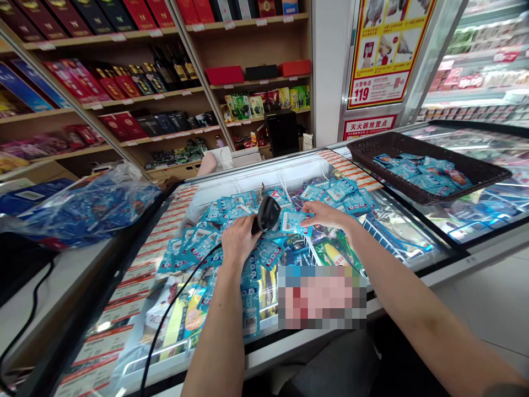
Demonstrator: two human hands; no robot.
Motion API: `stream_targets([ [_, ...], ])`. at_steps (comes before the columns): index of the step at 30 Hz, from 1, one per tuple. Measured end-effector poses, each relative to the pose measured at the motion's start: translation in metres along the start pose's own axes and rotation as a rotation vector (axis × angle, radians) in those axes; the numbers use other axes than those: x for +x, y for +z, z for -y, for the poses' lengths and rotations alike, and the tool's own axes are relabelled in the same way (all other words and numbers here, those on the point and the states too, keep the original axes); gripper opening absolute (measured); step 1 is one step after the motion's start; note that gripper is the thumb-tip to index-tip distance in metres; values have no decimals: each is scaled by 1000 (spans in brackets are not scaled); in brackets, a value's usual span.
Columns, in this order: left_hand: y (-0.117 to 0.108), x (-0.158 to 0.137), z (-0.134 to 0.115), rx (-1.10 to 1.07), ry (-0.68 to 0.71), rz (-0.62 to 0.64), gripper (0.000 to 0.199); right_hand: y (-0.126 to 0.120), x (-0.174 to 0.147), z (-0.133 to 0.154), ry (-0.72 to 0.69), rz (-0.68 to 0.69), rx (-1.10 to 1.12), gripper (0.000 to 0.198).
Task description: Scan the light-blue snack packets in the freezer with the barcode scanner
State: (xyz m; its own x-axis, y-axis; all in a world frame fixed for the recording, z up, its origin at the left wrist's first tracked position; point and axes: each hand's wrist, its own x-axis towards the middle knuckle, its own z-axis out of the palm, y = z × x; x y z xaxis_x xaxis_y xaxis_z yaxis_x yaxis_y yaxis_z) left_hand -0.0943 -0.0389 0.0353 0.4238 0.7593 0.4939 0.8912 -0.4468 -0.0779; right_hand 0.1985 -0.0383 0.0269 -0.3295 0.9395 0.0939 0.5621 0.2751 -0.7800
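Observation:
My left hand (238, 238) is wrapped round the handle of a black barcode scanner (269, 214), whose cord trails down to the lower left. Between the thumb and fingers of my right hand (324, 214) is a small blue packet (294, 222), its printed label side facing up. The scanner's head is just left of that packet, and the two look close together. Many similar blue packets (198, 245) lie scattered under and around both hands on the glass top of a chest freezer (159, 237).
A dark woven basket (475, 187) with more blue packets stands at the right. Packets in a clear plastic bag (82, 212) lie at the left. Shelves (248, 85) of boxes and bottles rise behind. The scanner cord (165, 317) crosses the freezer's left part.

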Motion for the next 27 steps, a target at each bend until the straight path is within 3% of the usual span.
stream_targets([
  [6,0,0,1,-14,9,-16,38,-1,11,-20,69,-310,128,35],
  [11,-4,0,-3,-13,48,-9,37,2,15,-20,50,-471,157,30],
  [27,-9,2,-10,-23,159,14,33,6,14,-18,56,-492,201,25],
])
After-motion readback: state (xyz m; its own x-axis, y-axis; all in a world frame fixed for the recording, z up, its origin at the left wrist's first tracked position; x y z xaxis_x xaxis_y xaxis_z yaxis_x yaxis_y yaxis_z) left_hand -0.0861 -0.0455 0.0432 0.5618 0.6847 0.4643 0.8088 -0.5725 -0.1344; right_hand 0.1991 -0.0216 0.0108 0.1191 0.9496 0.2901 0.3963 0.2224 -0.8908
